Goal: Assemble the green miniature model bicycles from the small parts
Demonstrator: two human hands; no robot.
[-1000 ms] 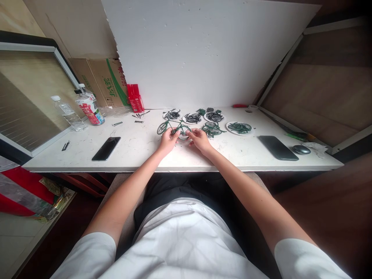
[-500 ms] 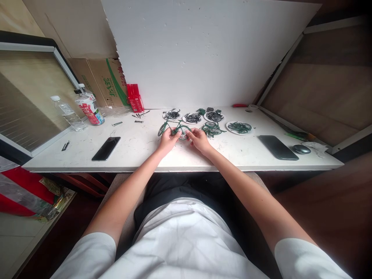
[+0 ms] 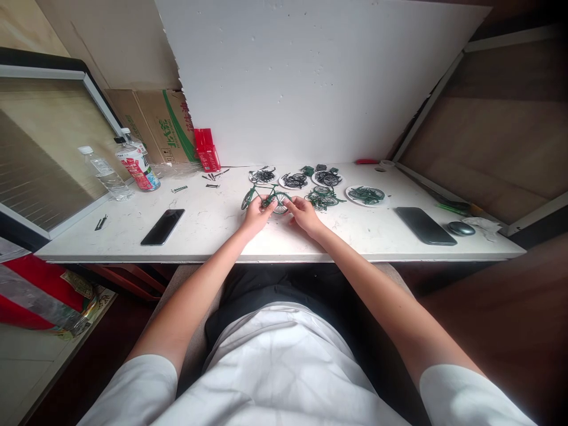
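A small green model bicycle (image 3: 281, 197) is held upright between my two hands, just above the white table. My left hand (image 3: 258, 213) is closed on its lower middle, the thumb near the pedals. My right hand (image 3: 304, 214) pinches the edge of the wheel on the right; the fingertips are partly hidden. Right behind that hand lies a pile of green bicycle parts (image 3: 326, 195). Farther back stand white plates of dark parts (image 3: 293, 180), and to the right a plate of green parts (image 3: 365, 194).
At the left lie a phone (image 3: 163, 227) and scattered small black pieces (image 3: 215, 176). Bottles (image 3: 137, 168), a red box (image 3: 206, 151) and a cardboard box (image 3: 166, 127) stand behind. On the right are a dark flat device (image 3: 425, 225) and a mouse (image 3: 461, 228). A white board (image 3: 319, 83) rises behind.
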